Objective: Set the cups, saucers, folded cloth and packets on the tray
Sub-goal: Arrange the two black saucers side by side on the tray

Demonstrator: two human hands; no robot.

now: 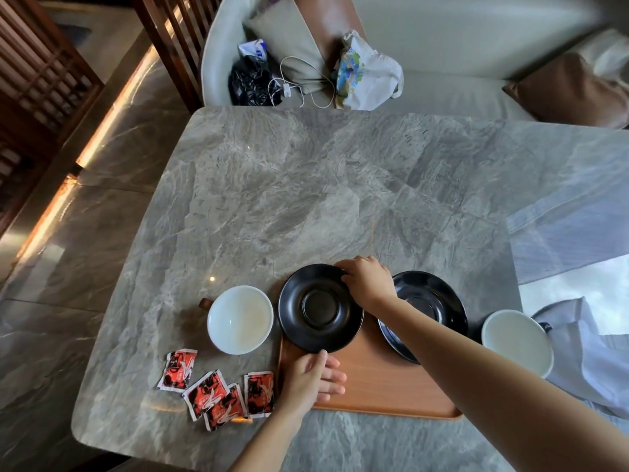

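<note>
A wooden tray (pixel 384 379) lies near the table's front edge. My right hand (pixel 369 279) grips the far rim of a black saucer (pixel 320 308) over the tray's far left corner. My left hand (pixel 311 379) rests flat on the tray's left edge, fingers touching the saucer's near rim. A second black saucer (pixel 432 298) sits at the tray's far right, partly hidden by my right arm. One white cup (pixel 240 318) stands left of the tray, another white cup (pixel 517 340) to its right. Several red packets (pixel 218 390) lie on the table at front left. A pale cloth (pixel 585 356) lies at far right.
The grey marble table (pixel 306 199) stretches away beyond the tray. Behind it a white chair (pixel 218 46) holds bags, a cushion and a charger cable. A sofa with a brown cushion (pixel 571 93) is at back right. Wooden slatted furniture (pixel 44 63) stands at left.
</note>
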